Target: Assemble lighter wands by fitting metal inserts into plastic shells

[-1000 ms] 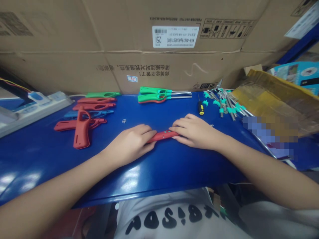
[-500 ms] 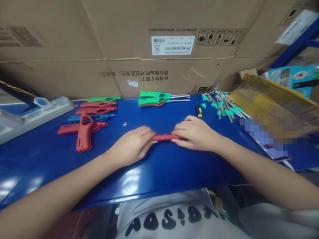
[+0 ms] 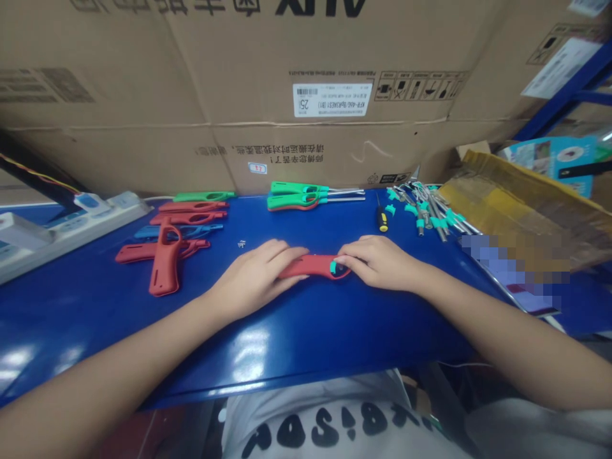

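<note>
"Location of red handle (image 3: pixel 310 264)?"

"Held between both hands: one end is clamped in the left hand (image 3: pixel 261 274), the other is pinched by the right hand (image 3: pixel 380 262)."

"Appearance?"

"Red casing; teal part (image 3: pixel 333 266) is exposed beside the right hand."

"Setting?"

"Blue tabletop (image 3: pixel 296 338), backed by cardboard box (image 3: pixel 229 76); yellow-and-black screwdriver (image 3: pixel 382 220) is laid beyond."

Left fingers (image 3: pixel 288 257) and right fingers (image 3: pixel 354 250) hold red handle (image 3: pixel 314 266)

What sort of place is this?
Probably a small hand-assembly workstation: a red lighter-style casing in hand, a screwdriver lying nearby, and piled metal tubes with teal fittings.
</note>
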